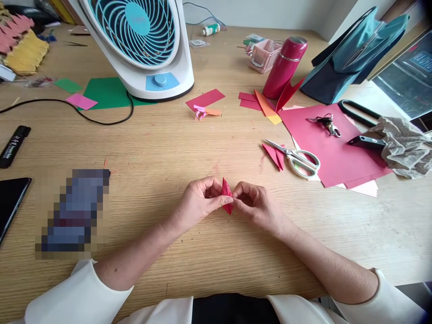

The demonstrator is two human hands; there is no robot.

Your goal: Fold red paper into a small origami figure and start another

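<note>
A small folded piece of red paper (pixel 227 191), narrow and pointed at both ends, is held upright over the wooden table between my two hands. My left hand (pixel 204 198) pinches it from the left, its thumb lying across the front. From the right, my right hand (pixel 254 203) has thumb and forefinger closed on the paper's edge. Beyond my right hand lies another folded red paper piece (pixel 276 155), partly under the blades of white-handled scissors (pixel 302 161).
A white fan (pixel 168 85) stands at the back. To the right are red paper sheets (pixel 324 153), keys (pixel 329 123), a red flask (pixel 285 67) and a teal bag (pixel 347 63). A blurred phone-like rectangle (pixel 76 211) and a black marker (pixel 14 146) lie left.
</note>
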